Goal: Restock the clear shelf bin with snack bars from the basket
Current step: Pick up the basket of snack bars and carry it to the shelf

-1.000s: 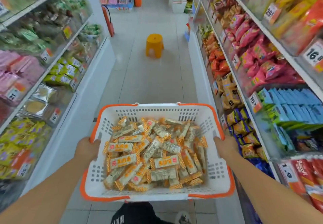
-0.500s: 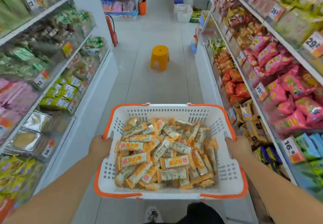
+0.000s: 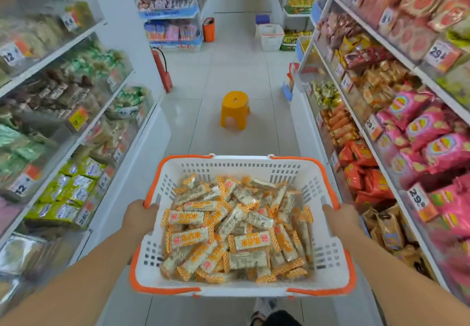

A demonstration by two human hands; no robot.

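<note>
fingers of the left hand (image 3: 141, 216) curl over the basket (image 3: 328, 257) rim on its left edge, and the right hand (image 3: 339, 217) grips the right edge the same way, probably to keep the heavy load level while carrying. snack bars (image 3: 236, 229) lie heaped loose across the basket floor, filling it wall to wall. farther down the aisle floor, a yellow stool (image 3: 234, 109) stands well apart. which clear shelf bin is to be restocked cannot be told yet; none have been unloaded, judging by the full heap.
</note>
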